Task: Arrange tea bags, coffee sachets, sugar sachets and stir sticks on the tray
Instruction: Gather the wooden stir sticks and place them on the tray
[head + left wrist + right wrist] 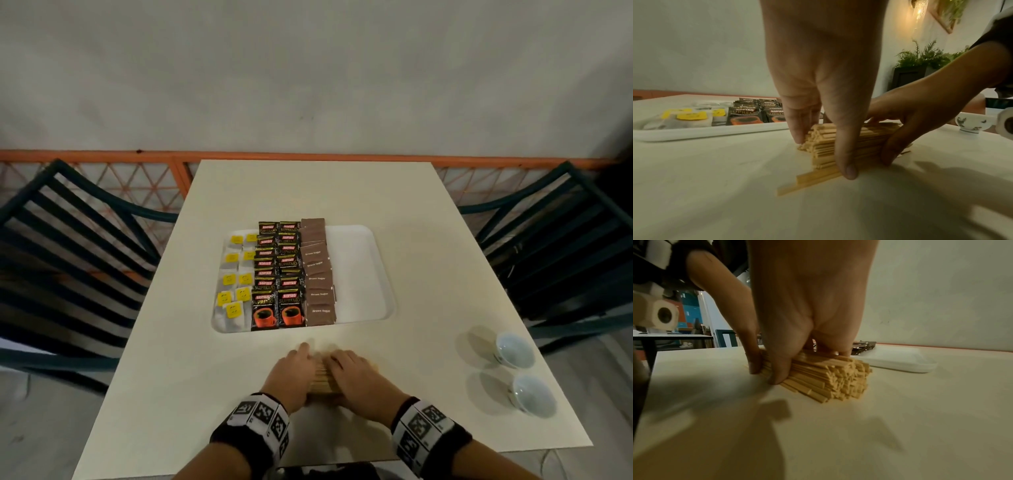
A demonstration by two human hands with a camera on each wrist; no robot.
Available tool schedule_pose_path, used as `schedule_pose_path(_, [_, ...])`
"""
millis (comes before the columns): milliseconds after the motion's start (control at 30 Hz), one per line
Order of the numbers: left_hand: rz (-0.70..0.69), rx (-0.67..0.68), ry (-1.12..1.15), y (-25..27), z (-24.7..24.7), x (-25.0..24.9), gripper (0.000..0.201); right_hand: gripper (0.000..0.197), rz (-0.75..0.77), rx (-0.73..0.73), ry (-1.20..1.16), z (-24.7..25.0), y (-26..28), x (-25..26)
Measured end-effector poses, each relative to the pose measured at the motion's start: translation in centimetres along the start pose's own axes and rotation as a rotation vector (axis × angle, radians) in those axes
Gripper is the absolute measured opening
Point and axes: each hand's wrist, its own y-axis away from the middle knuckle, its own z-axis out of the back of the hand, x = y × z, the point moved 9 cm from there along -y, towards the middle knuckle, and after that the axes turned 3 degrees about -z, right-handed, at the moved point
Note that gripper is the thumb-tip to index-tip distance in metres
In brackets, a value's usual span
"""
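Three of four groups sit on the tray [373, 274]: tea bags [233, 284], coffee sachets [279, 274], sugar sachets [318, 274]. Its right side looks free, and the stir sticks [826, 146] lie bundled on the tabletop [428, 240], left hand [291, 371] and right hand [356, 377] fingers clasping them.

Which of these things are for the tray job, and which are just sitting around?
For the job:
tray
tea bags
coffee sachets
sugar sachets
stir sticks, held by left hand and right hand

Just lying about:
two cups
chairs
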Motion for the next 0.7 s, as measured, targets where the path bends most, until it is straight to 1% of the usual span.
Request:
schedule_pose_path(167, [-0.018, -0.015, 0.009, -0.2, 0.3, -0.4, 0.035, 0.04, 0.011, 0.019, 0.033, 0.2, -1.0, -0.6])
schedule_pose_path(233, [-0.029, -0.022, -0.009, -0.3, 0.3, -0.6, 0.03, 0.033, 0.029, 0.041, 0.049, 0.2, -1.4, -0.8])
schedule_pose_path(300, [-0.024, -0.019, -0.022, -0.4, 0.1, -0.8, 0.033, 0.032, 0.019, 0.057, 0.025, 0.1, -1.8, -1.2])
schedule_pose_path(400, [0.004, -0.007, -0.044, -0.5, -0.1, -1.0, 0.045, 0.035, -0.012, 0.056, -0.017, -0.1, -1.9, -1.5])
schedule_pose_path(500, [-0.003, -0.009, -0.045, -0.6, 0.3, -1.1, 0.049, 0.036, -0.027, 0.051, -0.02, -0.3, -1.9, -1.6])
schedule_pose_path(633, [-0.048, -0.024, 0.046, -0.6, 0.7, -1.5, 0.056, 0.039, -0.011, 0.055, -0.039, -0.2, -1.7, -1.6])
schedule_pose_path(700, [-0.053, -0.009, 0.09, -0.5, 0.5, -1.4, 0.06, 0.04, -0.032, 0.074, -0.073, -0.2, -1.6, -1.8])
